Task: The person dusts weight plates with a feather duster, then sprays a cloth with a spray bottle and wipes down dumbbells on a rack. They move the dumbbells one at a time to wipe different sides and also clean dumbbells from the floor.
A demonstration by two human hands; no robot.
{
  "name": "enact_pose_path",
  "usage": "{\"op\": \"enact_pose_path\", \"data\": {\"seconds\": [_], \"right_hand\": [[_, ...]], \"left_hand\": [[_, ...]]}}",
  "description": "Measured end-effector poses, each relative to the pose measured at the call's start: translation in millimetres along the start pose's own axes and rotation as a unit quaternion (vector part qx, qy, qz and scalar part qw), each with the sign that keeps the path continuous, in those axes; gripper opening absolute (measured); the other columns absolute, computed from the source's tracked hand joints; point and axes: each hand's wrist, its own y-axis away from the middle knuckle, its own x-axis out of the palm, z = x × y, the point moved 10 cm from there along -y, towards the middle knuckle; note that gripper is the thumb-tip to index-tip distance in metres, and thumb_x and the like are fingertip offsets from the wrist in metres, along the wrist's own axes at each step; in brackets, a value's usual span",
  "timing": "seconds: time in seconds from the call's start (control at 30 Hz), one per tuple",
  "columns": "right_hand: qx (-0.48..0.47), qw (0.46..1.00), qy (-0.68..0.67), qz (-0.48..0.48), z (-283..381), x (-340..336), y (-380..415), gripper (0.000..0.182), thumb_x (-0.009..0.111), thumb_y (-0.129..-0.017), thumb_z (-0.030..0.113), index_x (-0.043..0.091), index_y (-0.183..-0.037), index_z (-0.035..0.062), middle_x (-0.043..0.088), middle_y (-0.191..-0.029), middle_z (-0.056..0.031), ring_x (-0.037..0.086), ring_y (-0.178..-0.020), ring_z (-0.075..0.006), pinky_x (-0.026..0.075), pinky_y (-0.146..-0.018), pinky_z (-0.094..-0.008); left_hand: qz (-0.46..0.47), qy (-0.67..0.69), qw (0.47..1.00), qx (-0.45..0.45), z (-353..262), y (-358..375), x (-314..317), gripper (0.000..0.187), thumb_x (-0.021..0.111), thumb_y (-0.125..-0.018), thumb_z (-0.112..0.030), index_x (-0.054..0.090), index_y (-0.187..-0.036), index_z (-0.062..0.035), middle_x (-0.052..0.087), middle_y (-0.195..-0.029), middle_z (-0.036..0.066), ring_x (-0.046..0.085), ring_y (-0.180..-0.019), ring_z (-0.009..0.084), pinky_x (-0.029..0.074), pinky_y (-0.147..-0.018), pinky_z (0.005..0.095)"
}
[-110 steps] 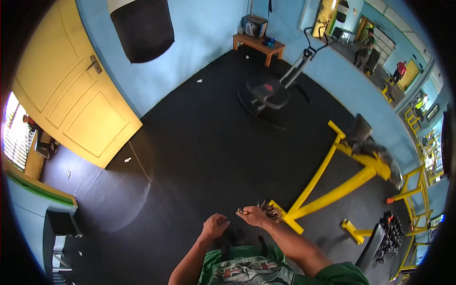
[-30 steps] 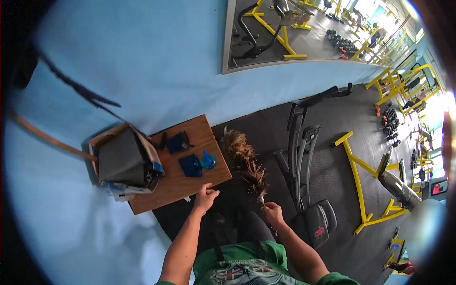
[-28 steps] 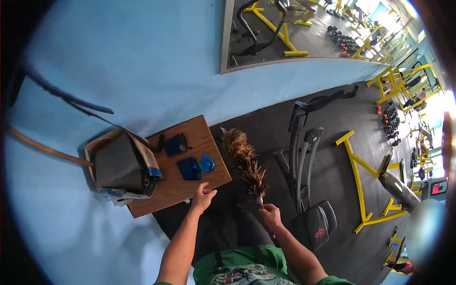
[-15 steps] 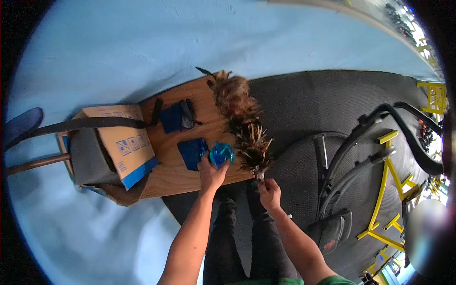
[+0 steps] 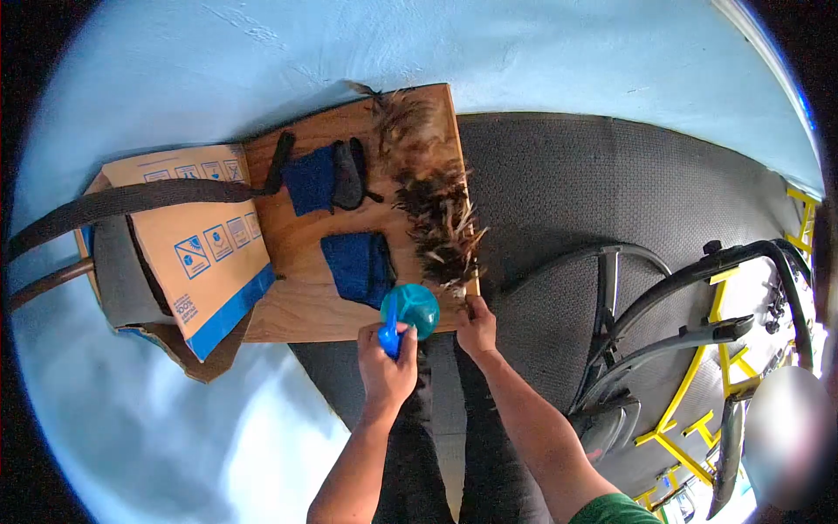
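My left hand (image 5: pixel 387 362) is closed around the blue handle of a translucent teal bottle (image 5: pixel 414 312), held over the front edge of the wooden tabletop (image 5: pixel 305 323). At the table's front right corner, my right hand (image 5: pixel 477 327) grips the base of a brown feather duster (image 5: pixel 441 227), whose feathers run along the right edge of the table. Left of the bottle lies a folded dark blue cloth (image 5: pixel 356 268). Farther back rests a second blue cloth (image 5: pixel 310 182) with a black strapped item (image 5: pixel 349 175) beside it.
An open cardboard box (image 5: pixel 196 236) with grey contents stands at the left, crossed by a black strap (image 5: pixel 140 197). Behind is a light blue wall (image 5: pixel 349 44). On the right, exercise equipment with black curved bars (image 5: pixel 663 279) and yellow frames stands on black floor matting (image 5: pixel 559 166).
The view has shifted. The bottle has turned so its blue handle shows, and the feathers now lie more over the tabletop.
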Motion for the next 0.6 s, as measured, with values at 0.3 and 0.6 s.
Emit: {"op": "enact_pose_path", "data": {"seconds": [0.3, 0.6], "right_hand": [[-0.062, 0.971, 0.228, 0.020, 7.8, 36.1, 1.6, 0.018, 0.058, -0.087, 0.020, 0.060, -0.092, 0.0027, 0.063, -0.087, -0.0197, 0.061, -0.083, -0.0387, 0.049, -0.070, -0.0448], [-0.069, 0.954, 0.290, -0.001, 24.4, 55.7, -16.1, 0.024, 0.060, -0.085, 0.022, 0.060, -0.094, -0.0004, 0.062, -0.082, -0.0213, 0.061, -0.084, -0.0395, 0.047, -0.072, -0.0466]], "left_hand": [[-0.064, 0.067, 0.996, -0.008, 53.8, 15.7, -67.3, 0.015, 0.071, -0.082, -0.014, 0.061, -0.087, -0.0042, 0.054, -0.090, 0.014, 0.057, -0.081, 0.0287, 0.045, -0.071, 0.0389], [-0.073, -0.040, 0.993, 0.085, 65.6, -15.3, -106.2, 0.019, 0.071, -0.083, -0.015, 0.058, -0.091, -0.0043, 0.057, -0.089, 0.012, 0.058, -0.080, 0.0275, 0.046, -0.072, 0.0385]]}}
